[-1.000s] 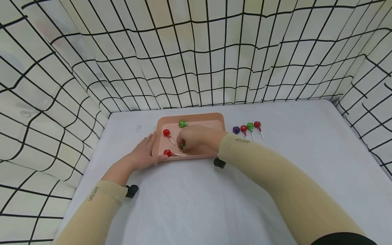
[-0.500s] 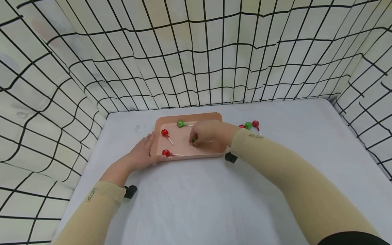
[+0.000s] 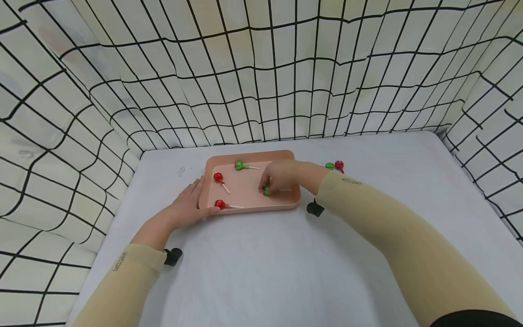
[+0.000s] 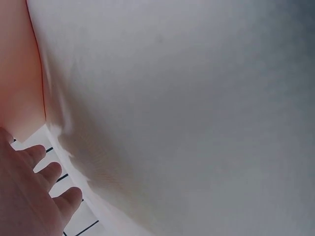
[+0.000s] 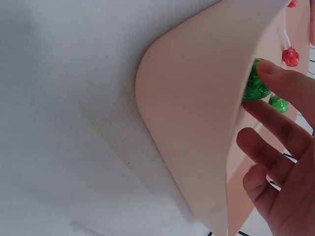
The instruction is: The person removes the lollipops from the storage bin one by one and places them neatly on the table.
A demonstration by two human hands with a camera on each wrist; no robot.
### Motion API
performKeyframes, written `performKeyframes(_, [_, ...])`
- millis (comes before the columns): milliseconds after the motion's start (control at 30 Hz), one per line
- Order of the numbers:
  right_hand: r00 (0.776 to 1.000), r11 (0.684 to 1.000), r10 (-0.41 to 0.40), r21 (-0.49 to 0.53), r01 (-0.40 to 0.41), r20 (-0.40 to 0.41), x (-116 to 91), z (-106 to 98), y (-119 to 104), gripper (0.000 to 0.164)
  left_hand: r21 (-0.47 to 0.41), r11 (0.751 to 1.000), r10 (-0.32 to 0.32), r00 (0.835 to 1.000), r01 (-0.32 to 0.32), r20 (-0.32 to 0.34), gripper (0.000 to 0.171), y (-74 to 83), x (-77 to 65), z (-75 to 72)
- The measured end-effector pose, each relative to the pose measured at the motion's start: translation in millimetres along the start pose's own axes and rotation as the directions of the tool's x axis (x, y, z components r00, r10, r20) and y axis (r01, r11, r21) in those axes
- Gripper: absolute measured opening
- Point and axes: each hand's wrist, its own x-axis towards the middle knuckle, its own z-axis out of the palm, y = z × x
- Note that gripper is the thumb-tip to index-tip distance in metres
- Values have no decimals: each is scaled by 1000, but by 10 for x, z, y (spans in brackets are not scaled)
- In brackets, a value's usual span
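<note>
A pink rectangular tray (image 3: 250,190) lies on the white-covered table. Inside its right half, my right hand (image 3: 282,175) pinches a green lollipop (image 3: 267,190) by its wrapped head; its stick points right. The right wrist view shows thumb and index finger at either side of that green head (image 5: 256,83), low behind the tray wall. My left hand (image 3: 185,206) rests along the tray's left edge, fingers extended, thumb at the front left corner. Also in the tray are another green lollipop (image 3: 239,165) at the back and two red ones, one upper left (image 3: 218,177), one front left (image 3: 220,204).
Outside the tray to the right lie a green lollipop (image 3: 329,166) and a red lollipop (image 3: 339,165), partly covered by my right forearm. Black wire grid panels (image 3: 261,95) with white behind them stand around the back and sides of the table (image 3: 253,263).
My right hand has moved right within the tray, bringing the green lollipop along. Its forearm now hides the purple and one red lollipop outside the tray. The left hand stays at the tray edge.
</note>
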Motion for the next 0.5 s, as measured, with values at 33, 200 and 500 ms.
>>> performKeyframes(33, [1000, 1000, -1, -5, 1, 0, 2, 4, 4, 24, -1, 1000, 1, 1000, -1, -1, 123, 0, 0, 2])
performKeyframes(200, [1000, 1000, 11, -22, -11, 0, 2, 18, 20, 30, -5, 1000, 2, 1000, -2, 3, 123, 1, -2, 7])
performKeyframes(500, [999, 1000, 24, -8, -24, -24, -34, 41, 9, 46, -6, 1000, 8, 1000, -8, -1, 121, 11, -10, -9])
